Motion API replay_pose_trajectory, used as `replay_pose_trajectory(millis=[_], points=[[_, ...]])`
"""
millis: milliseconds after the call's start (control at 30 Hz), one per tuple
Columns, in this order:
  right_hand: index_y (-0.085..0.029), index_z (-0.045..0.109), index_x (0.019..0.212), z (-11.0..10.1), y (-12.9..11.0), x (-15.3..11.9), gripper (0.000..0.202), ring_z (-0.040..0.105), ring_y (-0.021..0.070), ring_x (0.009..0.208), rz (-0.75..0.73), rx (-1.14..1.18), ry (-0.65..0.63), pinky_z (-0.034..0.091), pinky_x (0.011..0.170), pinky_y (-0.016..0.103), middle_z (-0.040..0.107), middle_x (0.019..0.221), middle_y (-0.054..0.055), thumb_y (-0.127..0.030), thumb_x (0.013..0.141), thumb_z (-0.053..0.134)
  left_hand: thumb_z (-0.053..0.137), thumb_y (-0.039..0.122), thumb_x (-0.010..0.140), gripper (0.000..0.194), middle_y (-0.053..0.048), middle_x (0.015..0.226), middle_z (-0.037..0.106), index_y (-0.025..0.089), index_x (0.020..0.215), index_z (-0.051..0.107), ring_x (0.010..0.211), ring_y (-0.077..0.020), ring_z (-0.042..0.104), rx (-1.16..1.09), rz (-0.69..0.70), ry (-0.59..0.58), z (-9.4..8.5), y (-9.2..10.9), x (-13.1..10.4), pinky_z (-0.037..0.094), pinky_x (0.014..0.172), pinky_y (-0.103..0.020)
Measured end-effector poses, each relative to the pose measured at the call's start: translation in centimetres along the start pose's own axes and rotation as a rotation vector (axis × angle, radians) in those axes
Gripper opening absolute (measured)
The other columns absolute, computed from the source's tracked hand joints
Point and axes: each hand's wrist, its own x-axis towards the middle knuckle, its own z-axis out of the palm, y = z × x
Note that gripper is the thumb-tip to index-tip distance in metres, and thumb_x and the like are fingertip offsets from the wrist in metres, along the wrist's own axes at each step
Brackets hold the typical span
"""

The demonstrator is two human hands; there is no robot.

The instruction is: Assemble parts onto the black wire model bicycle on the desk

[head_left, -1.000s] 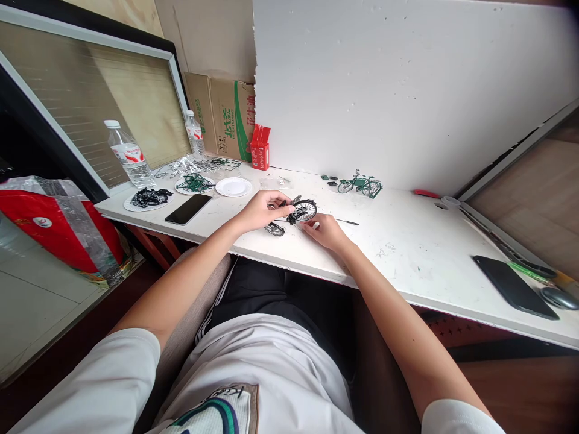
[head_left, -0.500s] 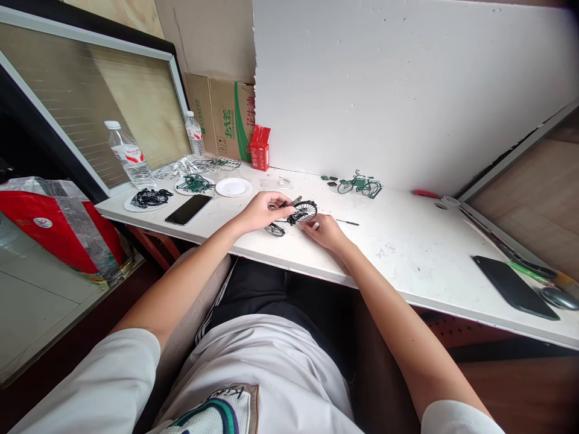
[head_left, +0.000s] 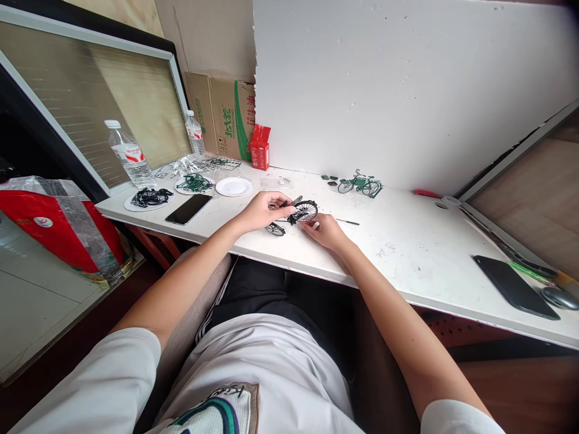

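Near the middle of the white table (head_left: 407, 253), my left hand (head_left: 266, 211) is closed on a small black model bicycle (head_left: 306, 210), gripping it by the frame. One spoked wheel points right and another shows below my fingers. My right hand (head_left: 323, 230) is at the bicycle's right wheel, thumb and fingers pinched together close under it; what they hold, if anything, is too small to tell. Behind my right hand lies a thin dark-tipped tool (head_left: 348, 222). A green model bicycle (head_left: 360, 184) stands farther back, with small dark pieces (head_left: 332, 181) to its left.
At left are a black phone (head_left: 189, 209), plates with black parts (head_left: 151, 198) and green parts (head_left: 194, 182), a bare white plate (head_left: 234, 187) and two water bottles (head_left: 131, 154). A red box (head_left: 260, 147) stands behind. Another phone (head_left: 513, 286) and a mouse (head_left: 560, 298) lie right.
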Motion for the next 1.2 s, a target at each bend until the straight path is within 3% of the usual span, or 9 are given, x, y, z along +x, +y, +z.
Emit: replay_pose_trajectory(millis=[1200], points=[[-0.020,0.079,0.098,0.07,-0.20,0.00,0.016,0.072,0.0200,0.078,0.019,-0.035,0.000,0.055,0.073,0.029,0.083,0.096,0.007,-0.032,0.098,0.069,0.084,0.062,0.082,0.052,-0.010,0.098,0.078,0.014,0.101,0.082,0.092,-0.0219,0.067,0.010,0.010,-0.024,0.00,-0.11,0.00,0.051,0.093,-0.036]])
